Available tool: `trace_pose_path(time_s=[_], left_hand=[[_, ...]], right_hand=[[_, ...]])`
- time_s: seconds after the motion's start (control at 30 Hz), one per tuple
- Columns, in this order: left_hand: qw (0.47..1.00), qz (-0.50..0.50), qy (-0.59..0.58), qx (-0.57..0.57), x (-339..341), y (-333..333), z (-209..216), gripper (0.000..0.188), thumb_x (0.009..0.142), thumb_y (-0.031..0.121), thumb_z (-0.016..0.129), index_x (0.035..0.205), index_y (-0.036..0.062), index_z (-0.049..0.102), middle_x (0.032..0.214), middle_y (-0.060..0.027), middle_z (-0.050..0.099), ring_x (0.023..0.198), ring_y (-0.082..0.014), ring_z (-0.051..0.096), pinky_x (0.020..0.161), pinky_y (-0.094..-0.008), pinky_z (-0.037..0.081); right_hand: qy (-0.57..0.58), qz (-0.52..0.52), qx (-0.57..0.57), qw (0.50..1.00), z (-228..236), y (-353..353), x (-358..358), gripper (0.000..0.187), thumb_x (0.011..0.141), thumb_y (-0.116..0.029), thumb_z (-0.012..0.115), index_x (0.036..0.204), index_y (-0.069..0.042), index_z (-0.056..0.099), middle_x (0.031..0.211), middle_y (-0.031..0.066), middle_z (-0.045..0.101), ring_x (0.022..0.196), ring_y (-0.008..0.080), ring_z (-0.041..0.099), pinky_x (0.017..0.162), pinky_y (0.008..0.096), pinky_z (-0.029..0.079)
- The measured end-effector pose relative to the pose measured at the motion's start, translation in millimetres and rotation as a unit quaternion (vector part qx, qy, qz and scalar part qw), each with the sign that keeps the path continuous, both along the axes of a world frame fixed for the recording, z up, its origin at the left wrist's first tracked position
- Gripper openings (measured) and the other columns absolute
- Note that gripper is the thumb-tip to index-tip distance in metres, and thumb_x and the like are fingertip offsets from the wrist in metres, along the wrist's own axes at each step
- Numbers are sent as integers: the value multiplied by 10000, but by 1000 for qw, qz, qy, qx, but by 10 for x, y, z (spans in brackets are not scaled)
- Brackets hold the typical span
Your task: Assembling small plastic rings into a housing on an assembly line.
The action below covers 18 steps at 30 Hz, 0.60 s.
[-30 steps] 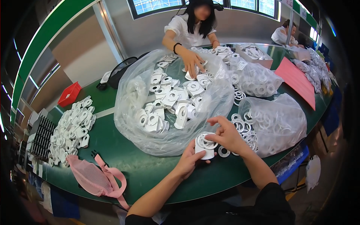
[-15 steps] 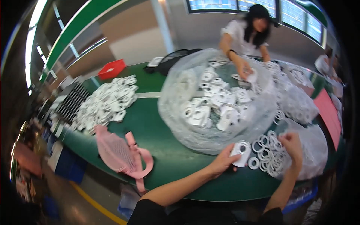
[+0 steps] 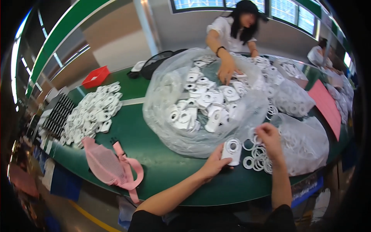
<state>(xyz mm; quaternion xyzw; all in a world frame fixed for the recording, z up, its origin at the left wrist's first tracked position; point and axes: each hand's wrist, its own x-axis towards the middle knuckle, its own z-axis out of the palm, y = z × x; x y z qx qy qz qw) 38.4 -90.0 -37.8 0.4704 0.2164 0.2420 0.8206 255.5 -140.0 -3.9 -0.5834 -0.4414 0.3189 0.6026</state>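
Observation:
My left hand (image 3: 213, 164) holds a white plastic plate (image 3: 232, 151) with a rounded end and a large round hole, its thumb lying over the plate's lower edge. To the right, my right hand (image 3: 270, 140) is raised over a pile of white rings (image 3: 259, 158). Its thumb and fingertips are pinched together; what sits between them, if anything, I cannot make out. One loose white ring (image 3: 248, 162) lies on the green table, just right of the plate. Beyond both hands spreads a large clear plastic bag (image 3: 162, 133), opened around many white plates (image 3: 206, 99).
A co-worker's hand (image 3: 227, 71) reaches into the bag from the far side. At left are a heap of white plates (image 3: 94, 110), black stacked trays (image 3: 58, 114), a red bin (image 3: 95, 77) and a pink mesh bag (image 3: 104, 164). A filled plastic bag (image 3: 305, 145) and pink sheet (image 3: 325, 108) stand right.
The whole view has shifted, so things sit farther left. My right hand has come nearer the plate in my left hand. The co-worker's hand has dipped lower among the white plates.

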Motion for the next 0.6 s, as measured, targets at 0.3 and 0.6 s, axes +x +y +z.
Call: trace_pose_path(time_s=[0.3, 0.6], left_hand=[[999, -25, 10, 17, -10, -17, 24, 541, 846, 13, 508, 1334, 65, 280, 1145, -101, 547, 970, -195, 596, 692, -282, 512], [999, -32, -7, 8, -26, -25, 81, 462, 910, 100, 489, 1320, 44, 286, 1129, -106, 561, 965, -195, 614, 638, -250, 499]], right_hand=[[-97, 38, 18, 994, -77, 15, -500, 91, 797, -59, 665, 836, 0, 607, 783, 37, 626, 700, 75, 587, 633, 189, 459], [-188, -25, 53, 980, -75, -17, -618, 113, 776, -75, 684, 764, -1, 599, 684, 43, 550, 530, 69, 503, 480, 210, 402]])
